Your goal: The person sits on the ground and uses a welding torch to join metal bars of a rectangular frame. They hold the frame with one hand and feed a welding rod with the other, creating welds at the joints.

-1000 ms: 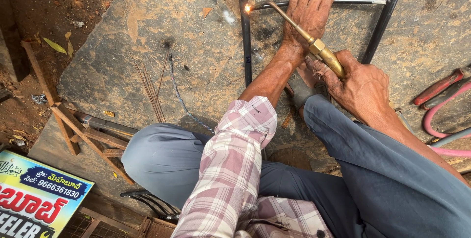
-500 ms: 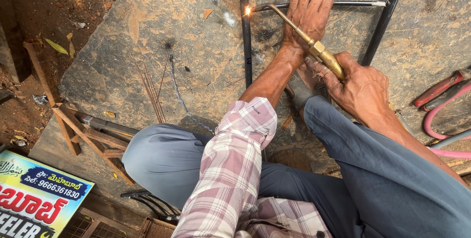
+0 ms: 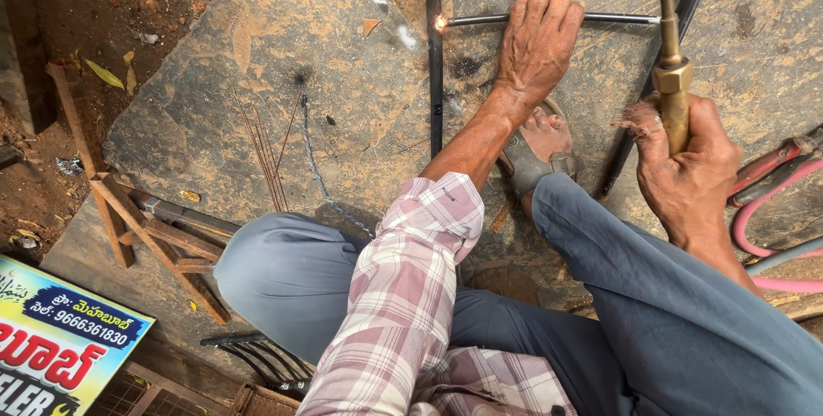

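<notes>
My left hand [image 3: 538,43] presses flat on a thin horizontal rod [image 3: 480,20] of a dark metal frame [image 3: 434,81] lying on a stone slab [image 3: 283,56]. Where the rod meets the frame's upright bar, a joint [image 3: 442,23] glows orange. My right hand [image 3: 686,176] grips a brass gas torch [image 3: 670,56] by its handle. The torch points straight up the picture, right of the joint and well apart from it, and its tip is cut off by the frame's top edge. My sandalled foot [image 3: 536,146] rests on the slab below the left hand.
Red and pink hoses [image 3: 763,210] trail at the right edge. Thin filler rods [image 3: 266,154] lie on the slab left of the frame. Rusty angle-iron pieces [image 3: 129,219] sit at lower left, above a printed signboard [image 3: 51,347]. Bare earth surrounds the slab.
My right hand has swung the torch away from the joint to the right, and it now points upward. The joint still glows. My left hand has stayed on the rod.
</notes>
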